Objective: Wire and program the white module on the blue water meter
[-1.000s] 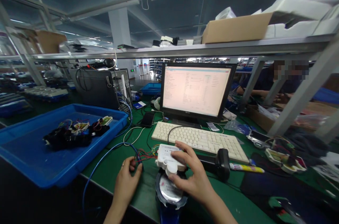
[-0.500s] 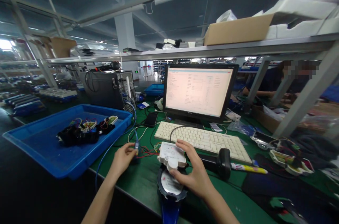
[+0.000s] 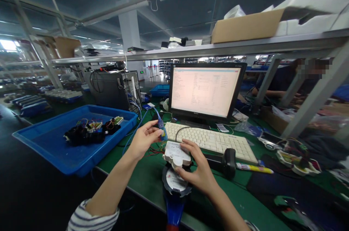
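White plastic module (image 3: 176, 152) is over the green counter (image 3: 147, 178), between the keyboard (image 3: 201, 139) and a round-faced blue device (image 3: 175, 207); we grasp its right side with our right hand (image 3: 201, 172), while our left hand (image 3: 143, 140) pinches a blue cable connector (image 3: 164, 135) near the keyboard's left end.

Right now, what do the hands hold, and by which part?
Left hand: blue cable, at its plug end. Right hand: white housing, at its right side.
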A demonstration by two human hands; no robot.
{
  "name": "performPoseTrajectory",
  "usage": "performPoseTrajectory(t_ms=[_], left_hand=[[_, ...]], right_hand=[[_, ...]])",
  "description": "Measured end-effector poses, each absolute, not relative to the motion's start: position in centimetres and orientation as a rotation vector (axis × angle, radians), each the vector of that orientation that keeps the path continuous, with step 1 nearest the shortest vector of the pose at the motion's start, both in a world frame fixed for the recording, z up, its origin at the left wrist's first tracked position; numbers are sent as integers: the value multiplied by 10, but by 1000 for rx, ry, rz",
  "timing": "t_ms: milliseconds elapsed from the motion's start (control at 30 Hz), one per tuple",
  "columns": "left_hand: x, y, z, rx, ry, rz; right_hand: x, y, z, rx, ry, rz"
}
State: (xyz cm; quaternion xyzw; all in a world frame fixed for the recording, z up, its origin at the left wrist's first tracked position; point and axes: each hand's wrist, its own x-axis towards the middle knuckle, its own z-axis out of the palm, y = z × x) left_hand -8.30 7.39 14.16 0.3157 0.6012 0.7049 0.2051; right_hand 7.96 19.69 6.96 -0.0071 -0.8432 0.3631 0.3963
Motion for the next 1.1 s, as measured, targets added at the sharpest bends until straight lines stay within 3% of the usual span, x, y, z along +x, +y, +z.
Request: performPoseTrajectory(t_ms=[300,1100], left_hand=[[-62,82,138,1345,1950,1711],[-57,82,132,1412,1965,1638]], right_hand=[[79,196,71,-10,-2147,939],[79,197,71,10,-2129,926]])
